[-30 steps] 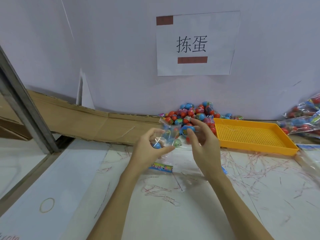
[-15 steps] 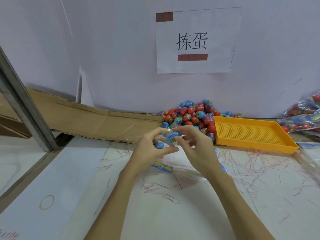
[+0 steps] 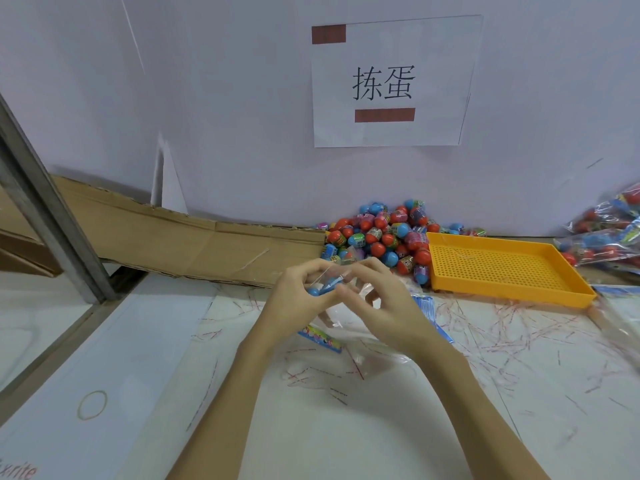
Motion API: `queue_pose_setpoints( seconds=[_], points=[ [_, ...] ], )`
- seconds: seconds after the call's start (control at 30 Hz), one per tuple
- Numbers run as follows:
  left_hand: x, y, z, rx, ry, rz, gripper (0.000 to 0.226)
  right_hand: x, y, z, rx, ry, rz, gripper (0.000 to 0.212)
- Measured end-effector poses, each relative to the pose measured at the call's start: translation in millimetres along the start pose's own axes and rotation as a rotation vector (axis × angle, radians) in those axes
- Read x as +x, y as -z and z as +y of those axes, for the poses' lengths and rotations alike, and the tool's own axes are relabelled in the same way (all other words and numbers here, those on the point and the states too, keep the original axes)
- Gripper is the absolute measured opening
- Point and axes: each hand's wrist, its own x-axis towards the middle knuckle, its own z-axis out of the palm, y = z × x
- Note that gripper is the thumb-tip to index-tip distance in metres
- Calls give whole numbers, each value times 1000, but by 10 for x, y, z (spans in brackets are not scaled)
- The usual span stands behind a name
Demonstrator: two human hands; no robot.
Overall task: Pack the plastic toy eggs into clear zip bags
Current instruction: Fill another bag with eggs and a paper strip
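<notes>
Nearest the viewer, two bare forearms rise from the bottom edge to meet at the frame's centre. Left hand (image 3: 298, 292) curls round a clear zip bag (image 3: 329, 282) holding a blue toy egg (image 3: 317, 290); right hand (image 3: 377, 306) pinches the bag's mouth beside it. Sealing seems the step in hand: pinching along the whole strip while keeping the egg low should close it cleanly. Under the hands lie loose clear bags (image 3: 349, 365) on the white table (image 3: 311, 427). Farther back, centre right, sits the egg pile (image 3: 384, 233), touching a yellow tray (image 3: 498, 268). Filled bags (image 3: 609, 230) crowd the right edge.
</notes>
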Motion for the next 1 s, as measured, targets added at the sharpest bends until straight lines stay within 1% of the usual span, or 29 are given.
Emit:
queue_pose_setpoints(
  seconds=[0.07,0.2,0.37,0.43,0.5,0.6,0.7,0.8,0.83,0.9,1.0],
  points=[
    [-6,5,-7,-15,6,-7,26,-9,-6,-9,-20,1,-38,20],
    [-13,-17,33,8,-21,23,55,-8,5,-19,-18,-8,-27,15],
    [9,-32,-4,-8,-22,34,53,7,-34,14,-155,-15,-11,11],
    [5,-41,-1,-14,-32,38,55,19,-43,41,-216,-22,29,9],
    [0,-48,30,-27,-28,55,58,26,-45,64,-259,-16,83,14],
    [24,-26,51,-98,82,70,68,20,-23,56,-262,13,206,11],
    [35,16,15,-256,197,43,53,12,5,61,-231,-22,333,8],
    [32,27,-8,-429,269,-28,41,9,12,79,-218,-70,405,8],
    [36,18,-10,-450,274,-30,38,6,10,78,-214,-77,408,8],
    [47,0,-6,-449,275,18,38,3,8,81,-183,-74,364,7],
    [60,-5,-5,-464,270,113,41,17,-3,100,-139,-104,198,9]
  ],
)
